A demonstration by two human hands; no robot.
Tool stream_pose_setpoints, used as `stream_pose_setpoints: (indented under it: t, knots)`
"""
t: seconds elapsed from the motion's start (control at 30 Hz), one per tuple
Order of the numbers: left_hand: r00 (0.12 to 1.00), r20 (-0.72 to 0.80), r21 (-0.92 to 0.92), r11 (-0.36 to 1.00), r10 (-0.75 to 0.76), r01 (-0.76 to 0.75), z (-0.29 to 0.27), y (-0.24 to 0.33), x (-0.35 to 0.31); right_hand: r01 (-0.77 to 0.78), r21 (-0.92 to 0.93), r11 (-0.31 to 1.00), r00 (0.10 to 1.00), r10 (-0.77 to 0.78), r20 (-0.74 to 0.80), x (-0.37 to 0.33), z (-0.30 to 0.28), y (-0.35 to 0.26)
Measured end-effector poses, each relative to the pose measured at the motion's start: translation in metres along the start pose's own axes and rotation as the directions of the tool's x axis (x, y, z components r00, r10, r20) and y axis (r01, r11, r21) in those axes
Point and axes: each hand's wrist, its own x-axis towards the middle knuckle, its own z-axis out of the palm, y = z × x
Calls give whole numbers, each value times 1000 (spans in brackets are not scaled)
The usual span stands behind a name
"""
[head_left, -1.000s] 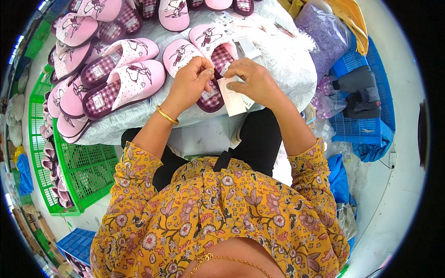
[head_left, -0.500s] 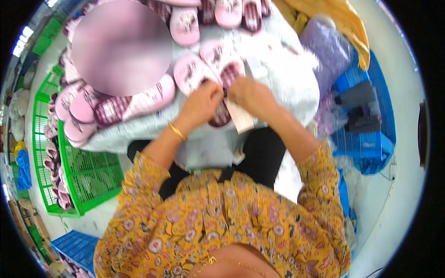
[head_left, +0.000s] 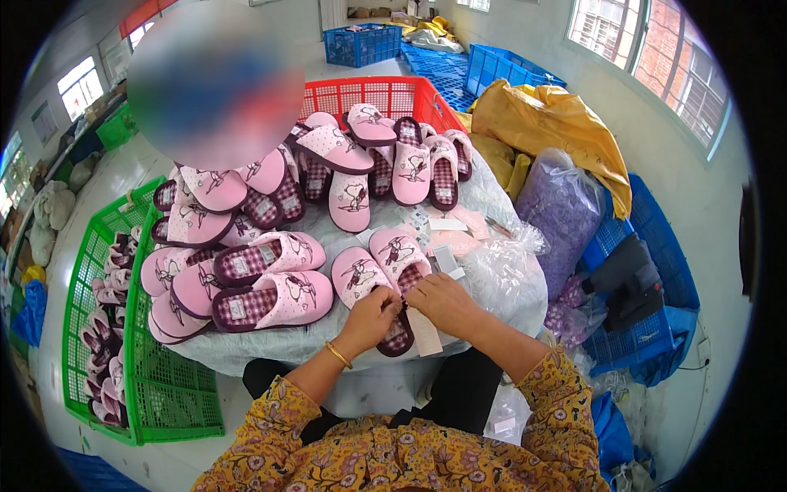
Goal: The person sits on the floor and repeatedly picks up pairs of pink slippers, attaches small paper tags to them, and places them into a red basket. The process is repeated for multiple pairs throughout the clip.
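Note:
Two pink slippers with dark plaid insoles, a left-hand slipper (head_left: 357,274) and a right-hand slipper (head_left: 399,252), lie side by side at the table's near edge, toes pointing away from me. My left hand (head_left: 370,321) is closed in a pinch over the inner side of the left-hand slipper; what its fingertips grip is too small to make out. Close beside it, my right hand (head_left: 444,303) pinches at the heel of the right-hand slipper. From under its fingers a pale paper tag (head_left: 425,333) hangs toward me, partly over the heel.
More pink slippers (head_left: 275,297) are piled left and far on the covered table (head_left: 316,348). Cards (head_left: 448,261) and clear plastic (head_left: 512,283) lie right. Green crates (head_left: 176,410) stand left, a red crate (head_left: 369,94) behind, a purple bag (head_left: 566,213) and blue crate (head_left: 656,316) right.
My view has tilted up, so the table sits lower and the red crate and windows show. Both hands stay pinched at the same slippers, with the tag still under my right hand.

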Motion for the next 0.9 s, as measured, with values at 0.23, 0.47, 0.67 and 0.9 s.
stream_pose_setpoints:
  t: [0.23,0.47,0.67,0.9]
  knots:
    - [995,-91,109,993,43,-33,5,-33,11,-103,326,940,983,146,-111,-19,30,12]
    - [999,-30,-95,995,12,-15,4,-20,7,-117,162,980,992,107,72,-25,20,3]
    - [999,3,-31,999,-32,32,3,-10,4,-158,58,986,987,159,-22,-34,28,4]
    - [999,28,-107,994,-28,31,6,-11,9,-434,480,762,858,512,-36,-33,25,-7]
